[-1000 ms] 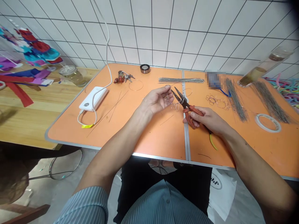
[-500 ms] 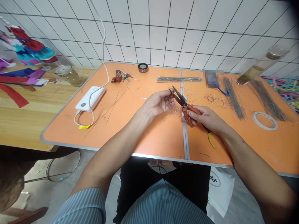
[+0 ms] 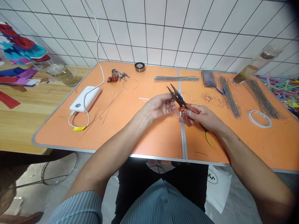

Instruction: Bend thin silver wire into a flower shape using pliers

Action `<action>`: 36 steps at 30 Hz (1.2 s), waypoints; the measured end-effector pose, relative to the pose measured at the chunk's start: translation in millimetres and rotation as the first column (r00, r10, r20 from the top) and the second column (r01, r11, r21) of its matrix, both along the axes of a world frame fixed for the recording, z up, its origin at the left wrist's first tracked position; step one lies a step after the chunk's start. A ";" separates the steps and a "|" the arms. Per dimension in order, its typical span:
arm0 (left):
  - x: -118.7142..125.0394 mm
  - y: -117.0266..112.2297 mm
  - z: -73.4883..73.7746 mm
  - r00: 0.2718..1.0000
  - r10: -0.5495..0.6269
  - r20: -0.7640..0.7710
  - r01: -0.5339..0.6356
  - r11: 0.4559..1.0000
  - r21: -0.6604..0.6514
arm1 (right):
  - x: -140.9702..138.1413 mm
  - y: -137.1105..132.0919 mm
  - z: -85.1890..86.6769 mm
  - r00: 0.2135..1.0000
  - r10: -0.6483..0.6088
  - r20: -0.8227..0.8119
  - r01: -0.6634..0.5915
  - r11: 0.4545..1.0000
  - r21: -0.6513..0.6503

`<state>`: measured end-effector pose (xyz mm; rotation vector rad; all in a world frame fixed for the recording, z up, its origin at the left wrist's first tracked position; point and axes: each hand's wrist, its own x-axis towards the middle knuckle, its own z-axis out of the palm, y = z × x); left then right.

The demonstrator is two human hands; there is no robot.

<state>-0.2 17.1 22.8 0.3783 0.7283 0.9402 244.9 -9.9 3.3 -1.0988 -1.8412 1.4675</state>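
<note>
My right hand is wrapped round the red handles of a pair of pliers, whose dark jaws stand apart and point up and left. Beside the jaws, my left hand has its fingers curled and pinched on a thin bent wire. The wire's small loops hang below the pliers' head, close to both hands; its exact course is hard to follow. Under my right hand, another tool's yellow handle sticks out on the orange table.
Bundles of straight wire lie at the back and right. A bent wire flower shape, a white tape roll, a tilted glass tumbler, keys, black tape and a white power bank with cable are around.
The pliers' jaws have moved slightly away from my left fingertips, and the looped wire has shifted. The whole view has swung a little, so the table appears further left.
</note>
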 end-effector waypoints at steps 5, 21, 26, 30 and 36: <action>-1.6 0.0 -2.5 0.997 -0.071 -0.024 0.073 0.994 0.078 | -1.3 -0.8 1.6 1.000 -0.026 -0.015 0.026 1.000 -0.005; 0.5 -7.9 5.0 0.982 -0.145 -0.122 0.166 0.968 0.189 | 3.9 2.2 3.0 0.987 0.067 -0.146 -0.091 0.982 -0.165; 0.0 -7.5 1.9 0.981 -0.156 -0.118 0.179 0.961 0.212 | 7.3 4.1 2.5 0.988 0.037 -0.147 -0.074 0.964 -0.256; 1.2 -6.8 0.0 0.983 -0.171 -0.065 0.181 0.959 0.217 | 9.7 5.1 2.2 0.982 0.052 -0.179 -0.110 0.938 -0.329; 6.1 -5.0 -3.3 0.992 -0.119 0.033 0.114 0.987 0.118 | 10.5 7.5 -0.9 0.984 0.009 -0.179 -0.079 0.917 -0.390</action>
